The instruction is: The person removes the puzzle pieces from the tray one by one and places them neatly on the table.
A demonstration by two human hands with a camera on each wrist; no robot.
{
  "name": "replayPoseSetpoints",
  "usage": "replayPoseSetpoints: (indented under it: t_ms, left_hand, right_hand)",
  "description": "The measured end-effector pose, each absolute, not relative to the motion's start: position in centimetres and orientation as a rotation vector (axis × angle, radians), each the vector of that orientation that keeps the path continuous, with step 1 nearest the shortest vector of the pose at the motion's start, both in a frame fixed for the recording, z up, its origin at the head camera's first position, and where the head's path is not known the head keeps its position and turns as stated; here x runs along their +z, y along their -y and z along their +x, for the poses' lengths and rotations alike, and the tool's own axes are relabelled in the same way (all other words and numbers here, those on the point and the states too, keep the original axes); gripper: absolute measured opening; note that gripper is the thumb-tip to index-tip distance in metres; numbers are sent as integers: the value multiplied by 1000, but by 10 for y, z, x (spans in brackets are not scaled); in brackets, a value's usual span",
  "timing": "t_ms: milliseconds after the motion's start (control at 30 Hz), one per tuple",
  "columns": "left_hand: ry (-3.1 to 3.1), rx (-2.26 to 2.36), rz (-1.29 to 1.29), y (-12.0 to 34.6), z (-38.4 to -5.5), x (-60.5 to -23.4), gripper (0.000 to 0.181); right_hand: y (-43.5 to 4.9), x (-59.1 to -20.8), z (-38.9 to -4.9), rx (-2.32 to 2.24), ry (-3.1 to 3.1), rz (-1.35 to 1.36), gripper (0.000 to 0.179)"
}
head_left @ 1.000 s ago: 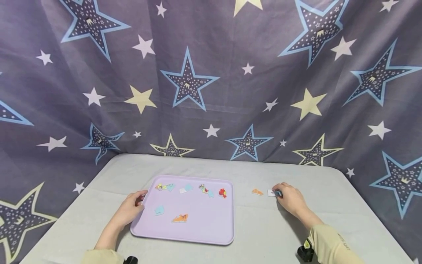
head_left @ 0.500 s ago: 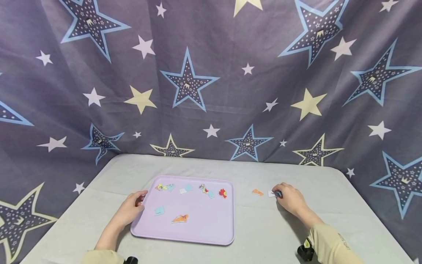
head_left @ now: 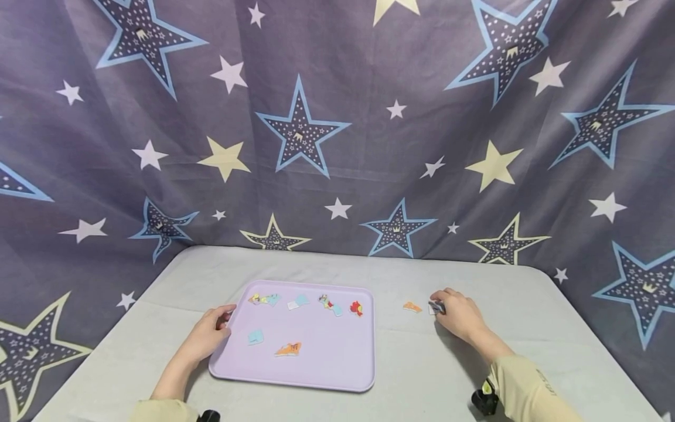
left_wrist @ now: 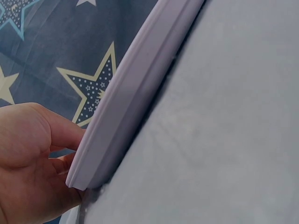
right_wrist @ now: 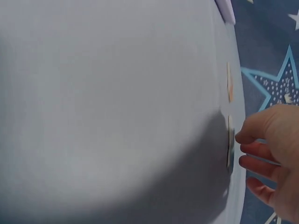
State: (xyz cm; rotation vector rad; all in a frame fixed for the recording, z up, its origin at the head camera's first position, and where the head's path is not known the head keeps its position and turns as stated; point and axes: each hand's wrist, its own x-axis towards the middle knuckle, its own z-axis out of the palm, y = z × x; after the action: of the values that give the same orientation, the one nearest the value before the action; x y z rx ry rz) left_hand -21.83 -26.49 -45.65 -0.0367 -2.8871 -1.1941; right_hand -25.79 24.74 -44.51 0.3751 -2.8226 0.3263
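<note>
My left hand (head_left: 207,335) grips the left edge of a lilac tray (head_left: 337,357). In the left wrist view its thumb lies at the tray's rim (left_wrist: 105,116), with other fingers curled below. My right hand (head_left: 464,319) is over the table, right of the tray, fingertips right at a dark blue-grey puzzle piece (head_left: 437,306). That piece overlaps a white piece (head_left: 432,312) in the head view. The right wrist view shows the thumb and loosely bent, spread fingers close beside the flat piece (right_wrist: 231,144). An orange piece (head_left: 412,307) lies just to the left.
On the tray lie several cut-out pieces: a yellow and blue one (head_left: 263,299), a light blue one (head_left: 255,337), a red one (head_left: 356,308) and an orange one (head_left: 287,350). A grey cloth covers the table (head_left: 411,363). A star-patterned curtain (head_left: 337,146) hangs behind.
My right hand has shifted slightly left, and the dark piece has moved left with it, now over the white piece. My left hand and the tray stay put.
</note>
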Motion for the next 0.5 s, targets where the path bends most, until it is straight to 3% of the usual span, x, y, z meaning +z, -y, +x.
replayPoseSetpoints:
  t_ms: [500]
  left_hand:
    - [2897, -1202, -49, 266, -218, -456, 51]
  right_hand:
    - [-172, -426, -245, 434, 2747, 640, 28]
